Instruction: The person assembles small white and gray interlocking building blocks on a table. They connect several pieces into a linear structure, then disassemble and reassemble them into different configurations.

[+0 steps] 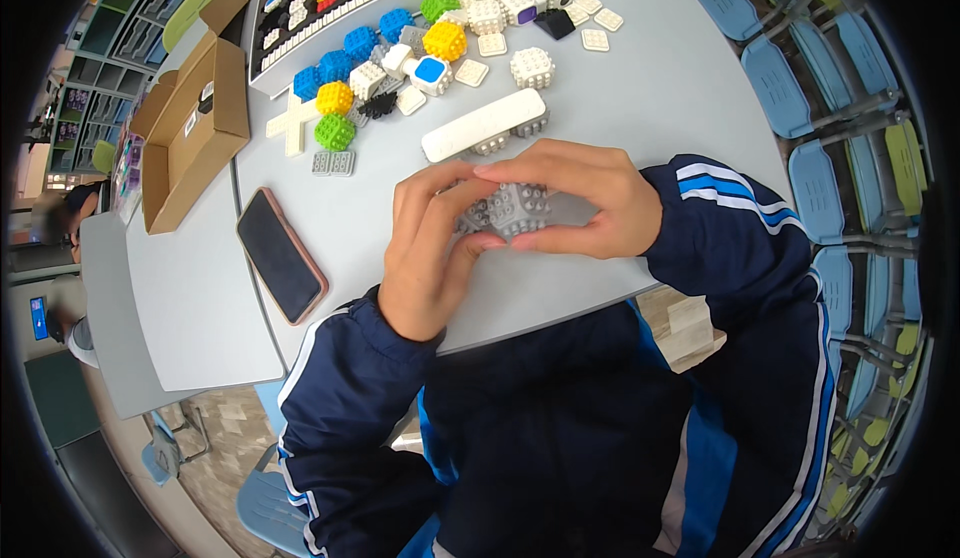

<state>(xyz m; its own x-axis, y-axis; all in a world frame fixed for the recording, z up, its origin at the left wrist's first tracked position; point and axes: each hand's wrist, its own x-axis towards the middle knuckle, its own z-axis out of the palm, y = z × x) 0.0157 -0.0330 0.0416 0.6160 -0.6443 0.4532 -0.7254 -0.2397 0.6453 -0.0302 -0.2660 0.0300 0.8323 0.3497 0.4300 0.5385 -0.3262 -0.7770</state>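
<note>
Two grey studded building blocks (518, 210) are held just above the table's near edge, between my two hands. My left hand (425, 243) closes its fingers and thumb round the left block. From the right, my right hand (595, 203) grips the other block between fingers and thumb. The blocks touch each other, but whether they are joined I cannot tell. Right behind my hands lies a long white plate (485, 126) with grey studded blocks under its right part.
Loose blue blocks (335, 65), yellow blocks (445, 41) and white ones spread across the table's back. A black phone (282, 256) lies left of my hands. An open cardboard box (190, 148) stands farther left, and a tray of coloured blocks (350, 18) at the back.
</note>
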